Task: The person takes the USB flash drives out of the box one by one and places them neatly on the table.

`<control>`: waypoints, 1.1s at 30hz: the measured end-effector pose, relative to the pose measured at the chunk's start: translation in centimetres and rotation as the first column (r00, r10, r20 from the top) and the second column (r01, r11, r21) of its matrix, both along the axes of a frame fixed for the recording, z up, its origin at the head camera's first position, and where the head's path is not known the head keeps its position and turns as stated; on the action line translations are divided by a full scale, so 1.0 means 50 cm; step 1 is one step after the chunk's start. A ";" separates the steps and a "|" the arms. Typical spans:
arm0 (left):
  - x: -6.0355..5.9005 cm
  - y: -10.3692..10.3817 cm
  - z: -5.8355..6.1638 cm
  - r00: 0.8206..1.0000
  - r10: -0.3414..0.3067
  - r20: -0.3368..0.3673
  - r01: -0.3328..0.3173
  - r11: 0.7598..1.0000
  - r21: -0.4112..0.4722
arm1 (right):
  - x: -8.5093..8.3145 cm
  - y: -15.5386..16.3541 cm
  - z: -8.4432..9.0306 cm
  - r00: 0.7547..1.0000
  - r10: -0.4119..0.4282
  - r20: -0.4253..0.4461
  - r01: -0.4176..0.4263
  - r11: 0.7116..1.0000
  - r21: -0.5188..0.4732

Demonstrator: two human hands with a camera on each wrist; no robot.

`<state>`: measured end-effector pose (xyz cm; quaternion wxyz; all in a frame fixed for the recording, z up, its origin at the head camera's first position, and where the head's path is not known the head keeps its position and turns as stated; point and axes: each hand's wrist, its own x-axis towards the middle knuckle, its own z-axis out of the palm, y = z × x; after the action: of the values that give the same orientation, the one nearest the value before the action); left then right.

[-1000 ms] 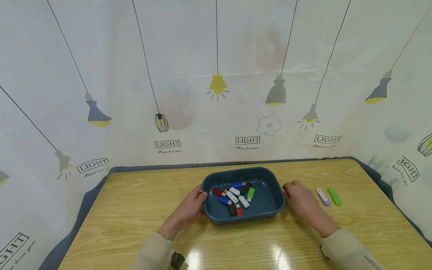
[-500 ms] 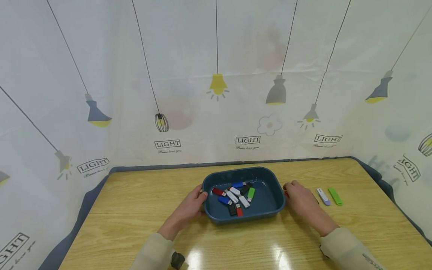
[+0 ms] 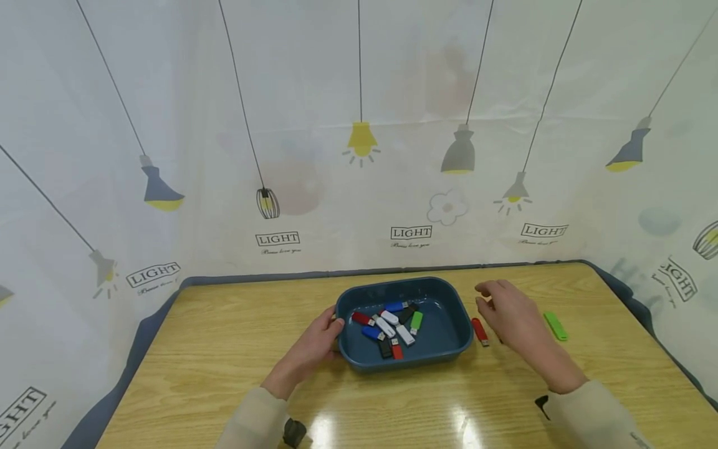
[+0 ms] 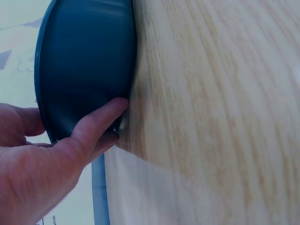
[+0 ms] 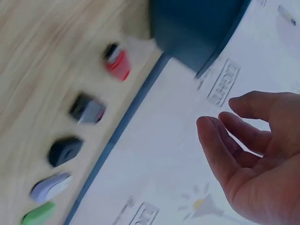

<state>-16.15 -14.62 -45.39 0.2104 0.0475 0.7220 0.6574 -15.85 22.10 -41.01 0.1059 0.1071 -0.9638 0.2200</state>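
- At the centre of the head view, on the pale wooden table (image 3: 224,349), stands a dark blue rounded-rectangle plastic tray (image 3: 443,340), its long side running left to right.
- Inside the tray, gathered left of its middle, lies a loose heap of small USB sticks (image 3: 389,325): a red one at the left edge of the heap, a blue one toward the back, another blue one toward the front, white ones across the middle, a green one on the right, and a black and a red one nearest the front wall. Several overlap or touch. The right part of the tray floor is bare.
- The left hand (image 3: 314,346) grips the tray's left end: the thumb is hooked over the rim, and in the left wrist view the fingers (image 4: 96,126) curl under the outer wall where it meets the table.
- The right hand (image 3: 513,315) is raised above the table right of the tray, released, fingers loosely bent and holding nothing; the right wrist view shows its fingers (image 5: 225,154) apart in the air.
- Just right of the tray, apart from its wall, a red USB stick (image 3: 480,332) lies on the table, at the hand's lower left.
- Further right a green USB stick (image 3: 556,326) lies on the table.
- The right wrist view, blurred, shows a row on the table: red, dark, black, pale lilac and green sticks.
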 end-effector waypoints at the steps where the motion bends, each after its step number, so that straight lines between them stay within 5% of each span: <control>1: 0.000 0.000 0.000 1.000 0.000 0.000 0.000 1.000 0.002 | 0.001 -0.008 0.002 1.000 0.005 -0.015 -0.005 1.000 -0.003; 17: 0.003 -0.001 0.002 1.000 0.012 -0.004 -0.012 1.000 -0.005 | 0.000 -0.150 -0.018 0.975 0.222 -0.033 -0.217 0.970 0.113; 27: 0.004 -0.001 0.002 1.000 0.013 -0.009 -0.014 1.000 -0.008 | -0.024 -0.226 -0.044 0.967 0.175 0.187 -0.210 0.960 0.183; 33: 0.003 -0.001 0.001 1.000 0.005 -0.008 -0.005 1.000 0.000 | -0.035 -0.240 -0.061 0.967 0.173 0.189 -0.214 0.951 0.224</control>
<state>-16.00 -14.66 -45.32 0.2058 0.0485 0.7229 0.6578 -17.60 10.11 -44.06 -0.0113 0.1947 -0.9737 0.1180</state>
